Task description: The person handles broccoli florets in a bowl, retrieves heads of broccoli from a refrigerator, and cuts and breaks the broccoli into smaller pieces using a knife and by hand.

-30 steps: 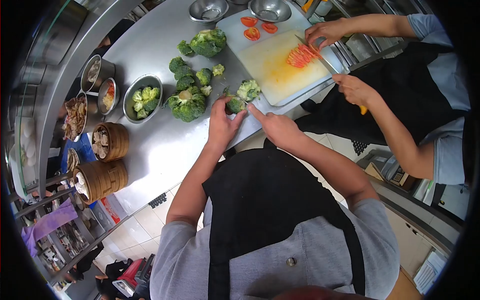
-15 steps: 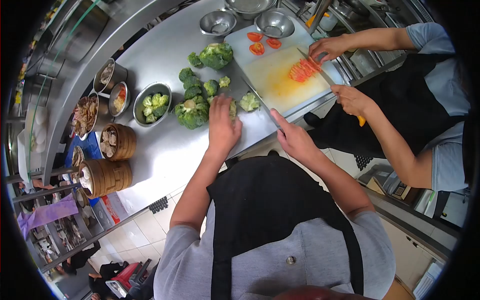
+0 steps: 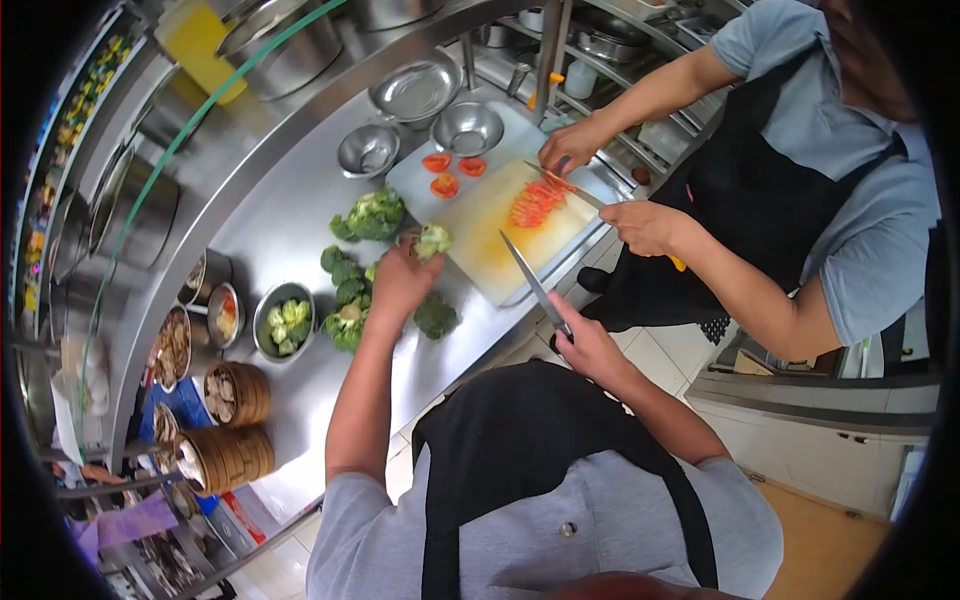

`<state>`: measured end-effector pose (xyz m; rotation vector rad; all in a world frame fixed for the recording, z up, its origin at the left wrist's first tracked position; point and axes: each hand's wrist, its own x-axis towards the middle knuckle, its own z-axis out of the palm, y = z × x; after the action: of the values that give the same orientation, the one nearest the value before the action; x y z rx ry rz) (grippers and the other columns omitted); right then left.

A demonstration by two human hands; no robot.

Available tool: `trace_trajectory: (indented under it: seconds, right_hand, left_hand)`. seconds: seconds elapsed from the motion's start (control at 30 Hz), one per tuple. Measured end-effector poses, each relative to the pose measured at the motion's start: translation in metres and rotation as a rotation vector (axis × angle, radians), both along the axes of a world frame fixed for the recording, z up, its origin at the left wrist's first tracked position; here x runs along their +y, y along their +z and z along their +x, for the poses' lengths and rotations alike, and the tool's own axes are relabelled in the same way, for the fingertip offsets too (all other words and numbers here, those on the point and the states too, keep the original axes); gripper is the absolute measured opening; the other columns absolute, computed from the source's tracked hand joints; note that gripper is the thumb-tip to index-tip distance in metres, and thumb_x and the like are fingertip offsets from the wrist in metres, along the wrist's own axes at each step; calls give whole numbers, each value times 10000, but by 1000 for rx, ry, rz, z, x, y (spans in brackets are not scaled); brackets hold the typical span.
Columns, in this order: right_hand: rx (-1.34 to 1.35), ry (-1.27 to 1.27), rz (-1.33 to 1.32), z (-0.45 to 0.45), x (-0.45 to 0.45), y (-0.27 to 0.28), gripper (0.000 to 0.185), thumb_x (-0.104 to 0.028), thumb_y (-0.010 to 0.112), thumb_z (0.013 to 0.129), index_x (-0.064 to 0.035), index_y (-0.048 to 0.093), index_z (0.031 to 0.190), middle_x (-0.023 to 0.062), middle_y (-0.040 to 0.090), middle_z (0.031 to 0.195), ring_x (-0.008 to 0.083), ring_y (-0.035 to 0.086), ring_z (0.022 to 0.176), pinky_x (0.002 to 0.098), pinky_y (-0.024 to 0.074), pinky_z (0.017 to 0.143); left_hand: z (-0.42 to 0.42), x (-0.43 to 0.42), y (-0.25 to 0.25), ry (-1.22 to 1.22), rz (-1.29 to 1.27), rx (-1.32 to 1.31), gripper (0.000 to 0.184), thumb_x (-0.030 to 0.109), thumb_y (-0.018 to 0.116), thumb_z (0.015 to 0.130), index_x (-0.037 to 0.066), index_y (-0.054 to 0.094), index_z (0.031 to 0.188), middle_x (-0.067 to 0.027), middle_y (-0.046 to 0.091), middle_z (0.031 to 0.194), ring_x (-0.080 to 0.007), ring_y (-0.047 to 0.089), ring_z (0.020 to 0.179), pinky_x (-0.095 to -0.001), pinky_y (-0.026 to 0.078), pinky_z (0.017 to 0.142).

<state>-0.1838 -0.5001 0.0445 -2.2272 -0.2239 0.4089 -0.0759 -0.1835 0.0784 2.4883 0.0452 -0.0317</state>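
Note:
My left hand (image 3: 402,285) is closed around a pale-stemmed broccoli piece (image 3: 432,241), held beside the cutting board. My right hand (image 3: 592,352) grips a kitchen knife (image 3: 528,270) by its dark handle near the counter's front edge, blade angled up over the board's near corner. One dark green broccoli piece (image 3: 435,316) lies on the counter right of my left wrist. To the left of that hand are several broccoli florets (image 3: 347,272), partly hidden by my forearm, and a large broccoli head (image 3: 377,213) lies behind them. Cut broccoli fills a steel bowl (image 3: 284,322).
Beside me a co-worker's hands (image 3: 645,228) slice tomato (image 3: 540,203) on the cutting board (image 3: 490,270). Tomato pieces (image 3: 443,186) lie near steel bowls (image 3: 468,130). Bamboo steamers (image 3: 228,458) and food containers stand at left, below an overhead shelf (image 3: 215,215).
My left hand has lifted a broccoli piece off the counter. The knife in my right hand has swung out, its tip now over the board. The whole view has shifted.

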Motion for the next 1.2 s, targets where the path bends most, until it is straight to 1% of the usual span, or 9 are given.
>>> trace_trajectory:
  seconds: [0.07,0.27,0.47,0.6,0.67,0.83,0.97,1.1,1.2]
  right_hand:
    - [-41,-9,40,-1,-5,-6,698,-106,565,955,-132,314,1606,300,643,806,466,673,755,513,533,725]
    - [-117,5,80,0,-10,-15,708,-86,560,951,-131,310,1612,289,649,800,451,669,711,516,536,695]
    - [-69,-11,27,5,-10,2,715,-90,560,952,-124,293,1615,297,654,822,459,672,721,534,540,707]
    - [-12,13,31,14,-18,8,736,-100,563,952,-165,278,1627,297,664,866,458,679,747,525,548,707]
    - [-137,17,38,17,-17,-9,738,-113,562,955,-231,289,1630,286,673,884,441,685,749,509,558,699]
    - [-64,75,76,33,-12,5,700,-103,599,936,-181,373,1594,283,676,916,415,686,744,439,552,724]
    - [-87,200,29,52,3,4,667,-92,553,950,-134,366,1589,280,659,859,445,662,763,502,517,737]
    - [-232,282,-70,80,33,-8,667,-66,555,927,-108,389,1572,276,666,862,450,670,789,520,525,733]
    - [-371,350,-363,105,60,-9,658,-36,566,892,-77,436,1536,226,691,848,407,693,764,517,550,693]
  left_hand:
    - [25,-15,25,-23,-237,42,604,372,717,838,16,625,1318,-272,720,1069,-426,655,1111,-478,557,933]
    - [136,-129,107,-400,73,-768,546,278,751,819,68,592,1298,-156,691,1171,-370,637,1099,-471,509,943]
    - [266,-234,174,-442,758,-1352,416,251,763,822,79,612,1170,-130,689,1003,-324,621,1042,-456,479,917]
    - [242,-232,204,-608,431,-1234,618,132,671,807,-32,525,1385,-261,602,1246,-445,546,1224,-494,427,1104]
    - [194,-194,206,-612,293,-1283,466,126,630,876,-22,577,1316,-196,630,1276,-372,562,1239,-436,463,1066]
    - [46,-65,113,-294,124,-754,301,210,738,897,45,656,1136,-177,696,1025,-386,662,951,-469,542,813]
    - [-69,-22,-12,-226,320,-56,571,288,788,849,88,591,1345,-236,629,1242,-434,615,1157,-497,543,958]
    - [-84,4,-87,-193,379,-105,687,320,792,835,100,530,1431,-246,610,1283,-444,589,1207,-491,517,1022]
    - [-73,25,-86,68,-125,-262,551,253,662,933,52,525,1428,-253,649,1268,-400,650,1117,-490,532,993]
